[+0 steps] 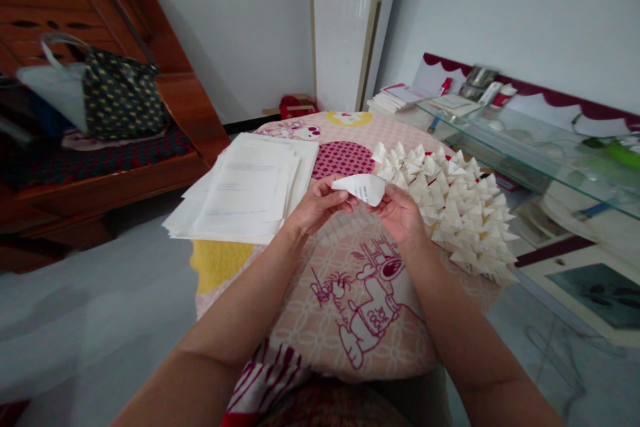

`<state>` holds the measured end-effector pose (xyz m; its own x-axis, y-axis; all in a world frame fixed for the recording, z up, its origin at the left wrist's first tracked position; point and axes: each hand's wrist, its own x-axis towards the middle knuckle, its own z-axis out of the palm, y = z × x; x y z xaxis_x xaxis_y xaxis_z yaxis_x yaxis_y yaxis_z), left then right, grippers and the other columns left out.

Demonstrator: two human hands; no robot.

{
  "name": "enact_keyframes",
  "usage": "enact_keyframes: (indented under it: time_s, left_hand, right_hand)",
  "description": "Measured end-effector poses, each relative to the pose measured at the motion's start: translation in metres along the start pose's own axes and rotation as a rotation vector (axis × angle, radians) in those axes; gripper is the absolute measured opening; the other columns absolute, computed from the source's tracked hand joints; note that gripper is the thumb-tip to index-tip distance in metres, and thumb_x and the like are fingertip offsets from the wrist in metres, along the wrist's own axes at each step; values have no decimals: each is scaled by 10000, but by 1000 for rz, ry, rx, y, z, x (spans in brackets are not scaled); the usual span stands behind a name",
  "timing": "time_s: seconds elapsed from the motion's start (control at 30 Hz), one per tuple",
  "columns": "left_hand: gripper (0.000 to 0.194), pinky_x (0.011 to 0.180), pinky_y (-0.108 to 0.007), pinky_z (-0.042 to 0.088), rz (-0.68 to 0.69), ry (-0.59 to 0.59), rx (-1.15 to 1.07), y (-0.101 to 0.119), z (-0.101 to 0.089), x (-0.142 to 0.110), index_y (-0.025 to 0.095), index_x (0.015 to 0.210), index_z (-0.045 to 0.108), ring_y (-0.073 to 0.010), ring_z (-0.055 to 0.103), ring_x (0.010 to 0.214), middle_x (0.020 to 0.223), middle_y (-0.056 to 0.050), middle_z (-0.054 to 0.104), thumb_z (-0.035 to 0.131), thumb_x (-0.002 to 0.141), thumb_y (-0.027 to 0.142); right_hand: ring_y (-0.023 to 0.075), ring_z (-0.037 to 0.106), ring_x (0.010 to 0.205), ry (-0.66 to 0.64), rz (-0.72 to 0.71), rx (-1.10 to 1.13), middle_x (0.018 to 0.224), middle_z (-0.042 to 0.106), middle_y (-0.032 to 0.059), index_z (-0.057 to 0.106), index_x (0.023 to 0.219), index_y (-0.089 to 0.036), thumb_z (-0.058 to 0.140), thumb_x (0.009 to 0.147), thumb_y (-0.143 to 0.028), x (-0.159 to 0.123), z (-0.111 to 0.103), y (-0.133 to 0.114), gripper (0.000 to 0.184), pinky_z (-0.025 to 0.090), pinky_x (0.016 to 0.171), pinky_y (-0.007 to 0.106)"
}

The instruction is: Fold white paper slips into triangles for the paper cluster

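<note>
A small folded piece of white printed paper (364,188) is held up over the middle of the table between both hands. My left hand (323,203) pinches its left end, thumb on top. My right hand (400,210) grips the right end, with some fingers hidden behind the paper. To the right of my right hand stand many pointed folded paper pieces (445,197) packed close together. Left of my left hand lies a stack of printed paper sheets (245,190), its edges uneven.
A patterned pink cloth (310,320) covers the round table. At the right, a glass-topped stand (540,153) holds booklets (400,97) and metal tins. A wooden bench (185,107) with a dotted bag (123,93) is at the left. A tall white cabinet unit (343,27) stands behind.
</note>
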<state>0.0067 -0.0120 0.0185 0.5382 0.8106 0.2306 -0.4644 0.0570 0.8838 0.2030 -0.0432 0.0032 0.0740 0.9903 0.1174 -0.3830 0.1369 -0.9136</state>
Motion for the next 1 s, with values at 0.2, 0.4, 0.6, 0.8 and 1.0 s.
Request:
enact_keyframes:
  time_s: [0.2,0.4,0.6,0.8,1.0]
  left_hand:
    - [335,604,-211,460,91,0,235,8,-10,1,154,844,640,-88,564,638,725,12,640,856,743,389]
    - [264,594,-235,378,99,-140,640,5,-3,0,152,828,619,-97,483,653,729,12,572,743,843,385]
    - [256,556,-226,338,139,-103,740,2,7,-2,179,948,542,-78,437,603,714,58,514,738,825,287]
    - [249,564,-223,358,135,-127,749,3,9,-3,184,991,528,-77,454,607,710,62,516,710,834,248]
    - [256,540,-225,332,132,-106,646,-4,7,-1,183,1060,531,-79,463,581,699,56,540,659,852,258]
  right_hand:
    - [143,641,615,125,-108,-433,776,753,25,766,818,-191,740,650,-254,0,-5,-7,181,513,556,260]
    - [111,557,546,12,-209,-529,859,768,28,798,942,-215,702,744,-290,-10,9,-16,233,479,504,255]
    - [89,491,439,-95,-127,-509,593,642,-21,754,790,-187,733,753,-323,-13,11,-18,142,388,410,222]
    - [79,488,389,-154,-29,-461,530,600,-36,697,730,-182,739,744,-337,-14,10,-20,161,347,377,205]
    - [92,481,347,-93,44,-426,453,594,-23,662,703,-189,748,728,-358,-14,10,-21,191,290,331,194]
